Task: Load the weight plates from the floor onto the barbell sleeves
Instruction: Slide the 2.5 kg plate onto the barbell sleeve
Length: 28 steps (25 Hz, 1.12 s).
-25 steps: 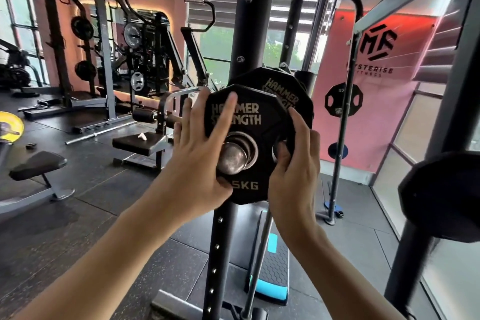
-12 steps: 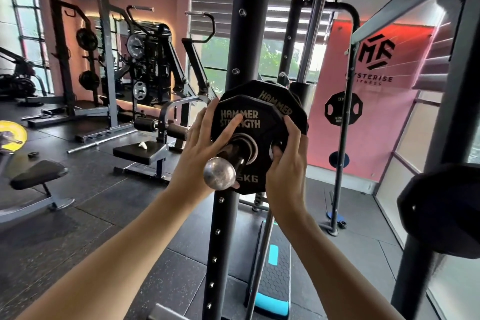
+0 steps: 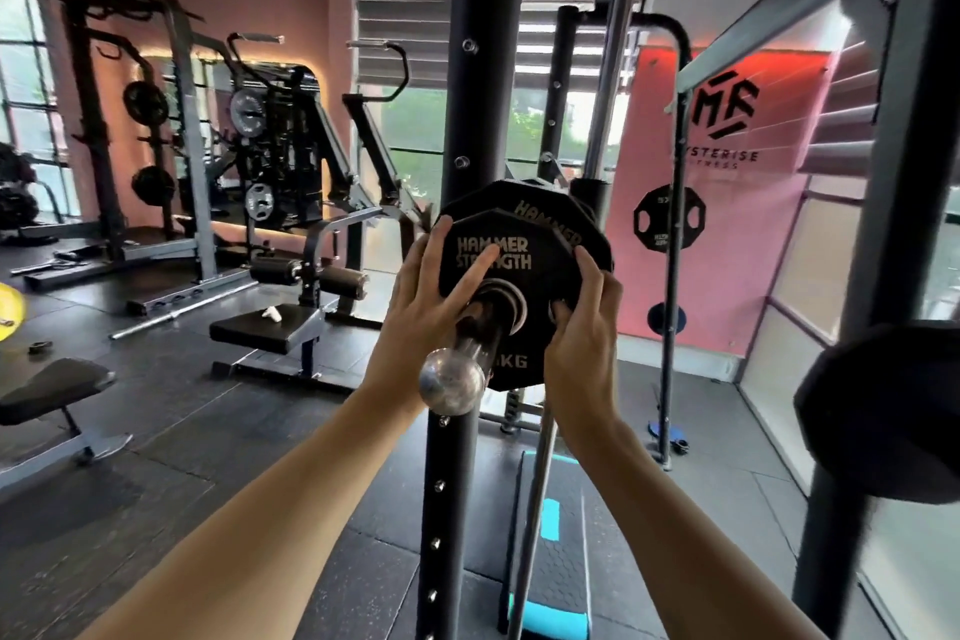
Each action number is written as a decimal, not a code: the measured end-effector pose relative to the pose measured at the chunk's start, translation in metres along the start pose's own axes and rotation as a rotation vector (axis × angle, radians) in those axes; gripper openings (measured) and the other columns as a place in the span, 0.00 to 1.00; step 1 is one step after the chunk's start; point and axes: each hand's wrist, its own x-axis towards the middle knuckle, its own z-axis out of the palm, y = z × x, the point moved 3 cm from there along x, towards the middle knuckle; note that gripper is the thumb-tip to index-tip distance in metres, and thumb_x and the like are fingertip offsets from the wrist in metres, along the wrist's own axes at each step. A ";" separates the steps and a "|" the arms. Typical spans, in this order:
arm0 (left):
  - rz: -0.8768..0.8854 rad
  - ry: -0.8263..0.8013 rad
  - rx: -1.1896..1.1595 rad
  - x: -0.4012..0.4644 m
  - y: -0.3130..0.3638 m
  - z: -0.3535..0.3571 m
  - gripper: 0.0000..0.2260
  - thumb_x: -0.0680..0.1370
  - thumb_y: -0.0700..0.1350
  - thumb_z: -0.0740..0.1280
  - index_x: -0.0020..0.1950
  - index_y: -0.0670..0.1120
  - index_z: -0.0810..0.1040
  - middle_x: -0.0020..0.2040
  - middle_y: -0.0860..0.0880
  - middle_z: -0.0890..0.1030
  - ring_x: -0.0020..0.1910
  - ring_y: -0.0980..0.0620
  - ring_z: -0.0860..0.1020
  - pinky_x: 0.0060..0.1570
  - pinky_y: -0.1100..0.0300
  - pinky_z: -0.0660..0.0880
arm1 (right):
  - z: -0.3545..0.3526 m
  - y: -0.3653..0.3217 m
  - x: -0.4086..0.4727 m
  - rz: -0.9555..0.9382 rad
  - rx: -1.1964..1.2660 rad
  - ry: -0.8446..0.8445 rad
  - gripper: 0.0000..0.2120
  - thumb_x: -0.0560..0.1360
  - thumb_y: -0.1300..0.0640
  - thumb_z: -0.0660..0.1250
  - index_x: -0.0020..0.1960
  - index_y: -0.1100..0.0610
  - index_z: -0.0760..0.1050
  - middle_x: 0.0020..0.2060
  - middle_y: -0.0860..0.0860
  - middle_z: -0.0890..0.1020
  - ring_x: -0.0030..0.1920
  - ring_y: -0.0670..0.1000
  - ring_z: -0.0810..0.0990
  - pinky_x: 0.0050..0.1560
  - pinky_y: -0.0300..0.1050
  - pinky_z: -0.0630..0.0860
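On the shiny bar sleeve (image 3: pixel 475 343), in front of the black rack post (image 3: pixel 452 483), sits a small black plate (image 3: pixel 524 322) with "HAMMER STRENGTH" on it. It is close up to a bigger plate (image 3: pixel 550 213) behind it, but I cannot tell if the two touch. The left hand (image 3: pixel 423 299) lies flat on the small plate's face, fingers spread wide, pushing and not gripping. The right hand (image 3: pixel 584 322) curls round the plate's right edge, with its fingertips (image 3: pixel 561 309) tucked into a hole in the plate.

Here is what I think could go wrong. If the plate bumps hard into the big one, the fingers on the edge could get pinched between them. If both hands let go too soon, the plate might slide back toward the round bar end (image 3: pixel 452 382) and drop on toes. A crooked push could make it stick.
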 end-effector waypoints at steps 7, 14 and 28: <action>0.049 0.135 -0.116 0.016 -0.008 0.017 0.34 0.79 0.45 0.66 0.82 0.56 0.55 0.82 0.39 0.48 0.79 0.36 0.53 0.75 0.40 0.61 | 0.010 -0.004 0.013 0.126 -0.250 0.013 0.30 0.79 0.72 0.58 0.79 0.57 0.59 0.67 0.58 0.67 0.65 0.54 0.68 0.62 0.37 0.66; 0.025 -0.032 -0.235 0.012 -0.004 -0.012 0.37 0.71 0.45 0.53 0.82 0.51 0.55 0.81 0.36 0.48 0.80 0.35 0.53 0.74 0.41 0.63 | 0.002 -0.012 0.015 0.106 -0.394 -0.112 0.35 0.80 0.68 0.60 0.82 0.50 0.52 0.68 0.61 0.68 0.65 0.60 0.71 0.61 0.48 0.72; 0.013 0.024 -0.001 0.036 -0.038 -0.088 0.26 0.81 0.52 0.61 0.79 0.47 0.63 0.77 0.44 0.66 0.75 0.43 0.64 0.75 0.42 0.61 | -0.009 -0.074 0.059 -0.106 -0.406 0.055 0.28 0.78 0.42 0.57 0.73 0.56 0.67 0.67 0.56 0.72 0.67 0.57 0.71 0.58 0.55 0.78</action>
